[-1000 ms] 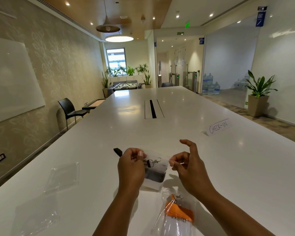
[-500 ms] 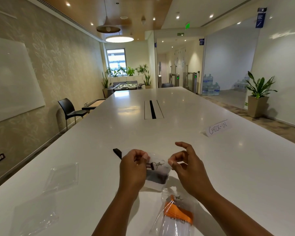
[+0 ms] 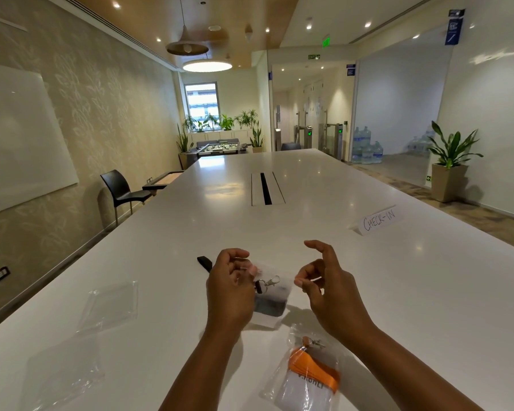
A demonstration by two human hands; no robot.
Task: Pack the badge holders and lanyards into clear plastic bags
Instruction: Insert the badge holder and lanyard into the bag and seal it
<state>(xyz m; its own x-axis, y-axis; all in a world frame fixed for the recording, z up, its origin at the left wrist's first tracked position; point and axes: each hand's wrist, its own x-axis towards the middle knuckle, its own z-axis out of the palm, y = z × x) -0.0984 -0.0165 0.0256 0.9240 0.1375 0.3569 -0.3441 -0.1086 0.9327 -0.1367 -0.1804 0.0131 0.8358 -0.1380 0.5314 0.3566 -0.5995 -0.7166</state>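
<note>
Since a moment ago the right hand point(image 3: 324, 287) has loosened: its index finger arches higher, while thumb and a fingertip stay at the right edge of the clear bag point(image 3: 272, 307), and I cannot tell whether they grip the film. My left hand point(image 3: 230, 292) pinches the bag's top edge, holding it just above the tabletop point(image 3: 398, 292). A dark bundle sits in the bag with the metal clip point(image 3: 269, 282) at its mouth. One end of the black lanyard point(image 3: 204, 263) trails out behind the left hand onto the tabletop. I judge the step to be feeding that strap in. I'd keep the left pinch firm, spread the mouth with the right, then fold the end and slide it in below the clip so the hook doesn't snag the film. A packed bag point(image 3: 307, 378) lies near me, empty bags point(image 3: 113, 304) to the left
</note>
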